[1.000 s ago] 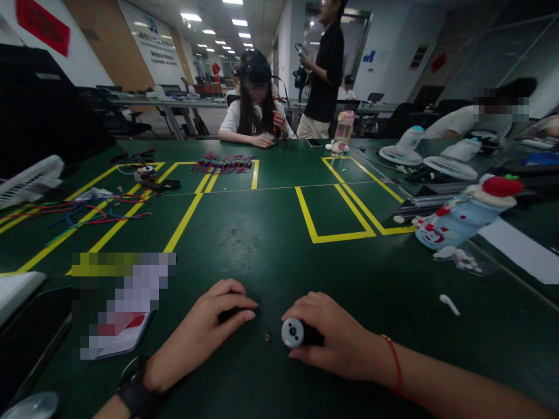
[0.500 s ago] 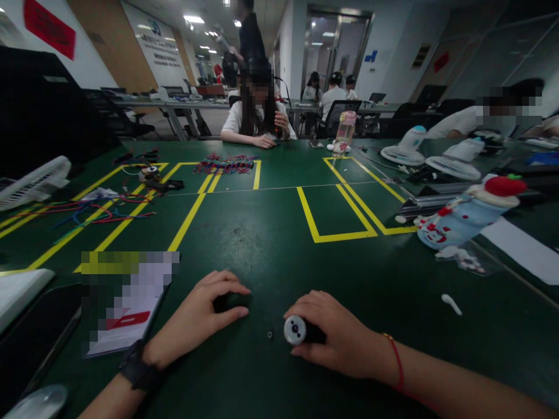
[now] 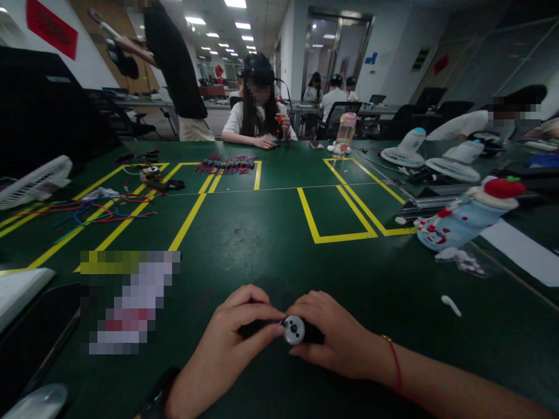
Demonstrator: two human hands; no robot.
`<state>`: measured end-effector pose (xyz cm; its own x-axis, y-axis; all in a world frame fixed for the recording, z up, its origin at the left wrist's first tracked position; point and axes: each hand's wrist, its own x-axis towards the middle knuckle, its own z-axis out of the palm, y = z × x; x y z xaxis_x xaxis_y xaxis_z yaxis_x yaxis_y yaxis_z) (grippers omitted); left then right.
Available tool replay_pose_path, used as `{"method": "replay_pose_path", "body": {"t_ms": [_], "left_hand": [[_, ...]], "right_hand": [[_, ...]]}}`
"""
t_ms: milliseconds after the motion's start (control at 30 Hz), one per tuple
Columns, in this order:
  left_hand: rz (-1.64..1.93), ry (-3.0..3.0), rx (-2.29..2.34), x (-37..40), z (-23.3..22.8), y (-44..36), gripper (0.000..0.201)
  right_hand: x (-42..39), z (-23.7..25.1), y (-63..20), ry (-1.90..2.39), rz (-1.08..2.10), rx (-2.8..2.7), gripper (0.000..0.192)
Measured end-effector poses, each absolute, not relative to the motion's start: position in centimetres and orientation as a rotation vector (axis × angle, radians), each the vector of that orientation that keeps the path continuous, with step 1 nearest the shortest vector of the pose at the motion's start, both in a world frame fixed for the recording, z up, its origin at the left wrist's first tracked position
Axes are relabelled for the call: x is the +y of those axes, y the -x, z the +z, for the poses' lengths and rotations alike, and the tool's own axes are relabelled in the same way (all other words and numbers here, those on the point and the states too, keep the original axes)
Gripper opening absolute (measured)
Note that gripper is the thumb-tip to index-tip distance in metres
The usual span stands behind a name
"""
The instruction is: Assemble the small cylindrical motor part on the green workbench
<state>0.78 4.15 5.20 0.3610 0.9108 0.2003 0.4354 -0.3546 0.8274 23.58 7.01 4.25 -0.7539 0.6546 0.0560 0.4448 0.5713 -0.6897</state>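
Both hands meet: right hand [image 3: 336,337] grips the motor [image 3: 294,330], left hand [image 3: 231,343] pinches a black part [image 3: 253,329].

Mostly hiding under the right hand [image 3: 336,340]: a black cylinder, only its silver round end [image 3: 293,330] showing. Disappearing beneath the left hand [image 3: 231,343]: a dark part, shape not telling. Blurring into blocks near the table's [image 3: 262,244] left edge: a paper or card [image 3: 128,302], print unreadable. Running off the picture's bottom left corner: a grey rounded object [image 3: 32,402] and a dark flat slab [image 3: 30,337]. Getting cut by the left edge: a white fan [image 3: 32,181].
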Motion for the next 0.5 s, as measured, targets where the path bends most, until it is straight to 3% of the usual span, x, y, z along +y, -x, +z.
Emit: {"method": "replay_pose_path", "body": {"t_ms": [500], "left_hand": [[0.827,-1.837,1.201,3.5,6.3,-3.3,0.012]], "right_hand": [[7.0,4.2,-23.5,0.900,0.918,-2.516,0.026]]}}
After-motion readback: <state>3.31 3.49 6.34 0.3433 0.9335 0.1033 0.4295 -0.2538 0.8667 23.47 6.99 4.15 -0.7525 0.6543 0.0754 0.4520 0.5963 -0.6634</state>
